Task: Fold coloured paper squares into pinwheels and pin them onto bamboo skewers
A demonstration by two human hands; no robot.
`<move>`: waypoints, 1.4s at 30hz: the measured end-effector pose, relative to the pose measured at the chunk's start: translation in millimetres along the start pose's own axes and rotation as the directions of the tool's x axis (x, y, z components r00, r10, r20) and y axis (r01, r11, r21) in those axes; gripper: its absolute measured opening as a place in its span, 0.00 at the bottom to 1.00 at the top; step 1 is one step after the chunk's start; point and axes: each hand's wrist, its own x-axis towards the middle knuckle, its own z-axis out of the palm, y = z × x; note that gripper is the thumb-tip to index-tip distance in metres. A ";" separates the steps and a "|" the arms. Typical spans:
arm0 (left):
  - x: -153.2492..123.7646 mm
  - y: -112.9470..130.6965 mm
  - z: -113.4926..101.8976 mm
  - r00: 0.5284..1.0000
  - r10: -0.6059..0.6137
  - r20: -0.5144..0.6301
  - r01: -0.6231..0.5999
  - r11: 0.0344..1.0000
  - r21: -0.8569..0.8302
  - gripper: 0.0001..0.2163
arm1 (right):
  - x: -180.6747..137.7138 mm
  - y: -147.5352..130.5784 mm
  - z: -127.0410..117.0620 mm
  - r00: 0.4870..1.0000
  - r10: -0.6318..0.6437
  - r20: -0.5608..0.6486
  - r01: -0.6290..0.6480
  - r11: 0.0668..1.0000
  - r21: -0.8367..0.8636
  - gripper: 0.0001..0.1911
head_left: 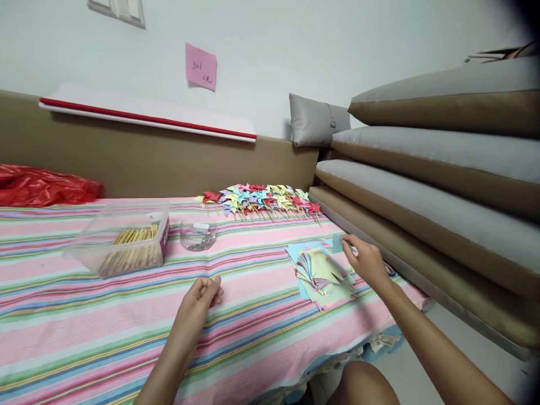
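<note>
My right hand (367, 260) pinches a small blue piece of paper (337, 243) between thumb and fingers. Just to the left of it lies a stack of cut paper squares (323, 264) in pale yellow, blue, red and green, with slit edges fanned out. My left hand (202, 295) is loosely curled over the striped cloth, and nothing shows between its fingers. Ahead of the left hand stands a round clear container (198, 243) with small metal pieces and a white label in it. Finished paper pinwheels on sticks (264, 199) lie in a colourful heap at the back.
A clear plastic box (135, 253) of wooden sticks stands at the left. The striped cloth (248, 326) covers the surface. Stacked grey-brown cushions (439, 197) border the right side. A red plastic bag (46, 187) lies at the back left.
</note>
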 end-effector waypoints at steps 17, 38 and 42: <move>3.2 9.0 24.2 0.999 0.046 0.013 -0.037 0.907 -0.419 0.25 | -18.5 -207.5 139.4 0.918 -0.032 0.395 -0.355 0.376 0.856 0.17; 12.8 -4.2 2.5 0.927 -0.003 -0.375 -0.112 0.952 -0.284 0.17 | -46.8 -205.0 152.2 0.865 -0.320 0.386 -0.078 0.674 0.735 0.07; 9.4 -3.5 3.8 0.945 0.027 -0.325 -0.117 0.959 -0.260 0.15 | -47.5 -212.1 151.9 0.890 -0.215 0.403 -0.174 0.656 0.735 0.09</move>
